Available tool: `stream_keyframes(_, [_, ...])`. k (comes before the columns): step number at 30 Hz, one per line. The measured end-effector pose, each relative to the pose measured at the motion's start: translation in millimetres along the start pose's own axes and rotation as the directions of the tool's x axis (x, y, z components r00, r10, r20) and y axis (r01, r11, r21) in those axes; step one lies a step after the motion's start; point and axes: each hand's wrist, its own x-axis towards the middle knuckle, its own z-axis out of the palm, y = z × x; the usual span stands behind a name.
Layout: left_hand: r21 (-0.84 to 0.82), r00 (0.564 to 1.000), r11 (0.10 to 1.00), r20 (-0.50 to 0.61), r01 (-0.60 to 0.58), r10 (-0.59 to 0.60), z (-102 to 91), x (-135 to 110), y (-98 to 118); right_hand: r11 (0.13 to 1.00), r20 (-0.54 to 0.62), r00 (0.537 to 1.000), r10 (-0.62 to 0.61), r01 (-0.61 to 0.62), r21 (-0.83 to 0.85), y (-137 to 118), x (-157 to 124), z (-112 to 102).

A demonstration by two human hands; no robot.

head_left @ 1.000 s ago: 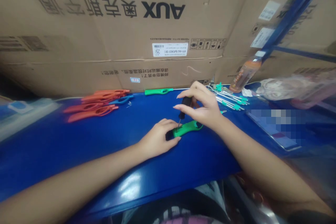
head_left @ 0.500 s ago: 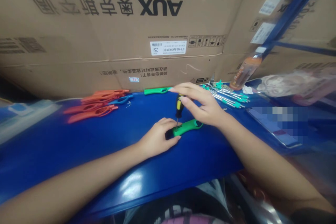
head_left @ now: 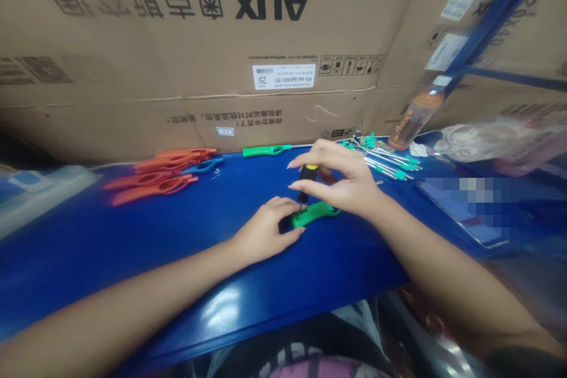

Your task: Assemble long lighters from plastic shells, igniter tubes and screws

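Observation:
A green plastic lighter body lies flat on the blue table. My left hand is closed round its near end and presses it down. My right hand pinches the black and yellow handle of a small screwdriver. The tool stands nearly upright with its tip on the green body, just past my left fingertips.
Several orange lighter bodies and a blue one lie at the left. Another green body rests by the cardboard boxes. Metal rods with green ends, an orange bottle and plastic bags are at the right.
My right fingers have shifted round the screwdriver handle, opening half a second ago and closing on it again now. My left hand and the green body have stayed put.

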Motion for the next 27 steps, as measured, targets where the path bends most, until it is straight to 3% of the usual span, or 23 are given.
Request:
stream_keyframes(2, [0.004,1.000,1.000,0.002,-0.004,0.004,-0.2,-0.2,0.0,0.995,-0.082,0.995,-0.059,0.052,-0.084,1.7,-0.3,2.1])
stream_keyframes(6, [0.024,1.000,1.000,0.004,0.012,-0.012,-0.9,-0.8,-0.2,0.992,0.087,0.996,-0.004,-0.007,0.128,0.5,-0.4,5.1])
stream_keyframes(8, [0.020,1.000,1.000,0.004,0.011,-0.011,-1.2,-0.8,-0.1,0.995,0.003,1.000,-0.011,0.010,0.104,-0.3,-0.8,5.5])
stream_keyframes(11, [0.016,1.000,1.000,0.005,0.001,-0.001,-1.4,-0.5,0.2,0.991,-0.152,0.981,-0.121,0.109,-0.082,-1.1,-1.8,4.9])
stream_keyframes(13, [0.017,1.000,1.000,0.009,-0.002,0.002,-1.3,-0.4,-0.1,0.993,-0.055,0.992,-0.113,0.111,-0.039,-2.5,-1.8,4.2])
stream_keyframes(16, [0.027,1.000,1.000,0.014,0.004,-0.004,-0.9,-0.9,-1.0,0.986,0.149,0.989,-0.018,-0.007,0.165,-3.9,-1.5,4.6])
stream_keyframes(18, [0.025,1.000,1.000,0.016,0.006,-0.007,-0.6,-1.3,-1.4,0.990,0.090,0.996,0.009,-0.021,0.141,-2.5,-1.7,5.8])
stream_keyframes(21, [0.001,1.000,1.000,0.010,-0.004,0.004,-0.7,-1.3,-0.8,0.996,-0.103,0.992,-0.067,0.061,-0.063,1.5,-2.5,6.8])
stream_keyframes(23, [-0.003,1.000,1.000,0.004,-0.007,0.007,-0.9,-1.0,-0.3,0.996,-0.059,0.995,-0.079,0.076,-0.056,2.8,-2.7,6.6])
stream_keyframes(25, [0.009,1.000,1.000,0.004,-0.005,0.005,-0.8,-0.8,-0.1,0.998,0.059,0.998,-0.023,0.019,0.060,2.5,-2.5,6.8])
stream_keyframes(27, [0.015,1.000,1.000,0.007,-0.003,0.003,-0.6,-0.8,-0.4,0.994,0.061,0.998,0.019,-0.025,0.105,1.5,-2.4,7.9])
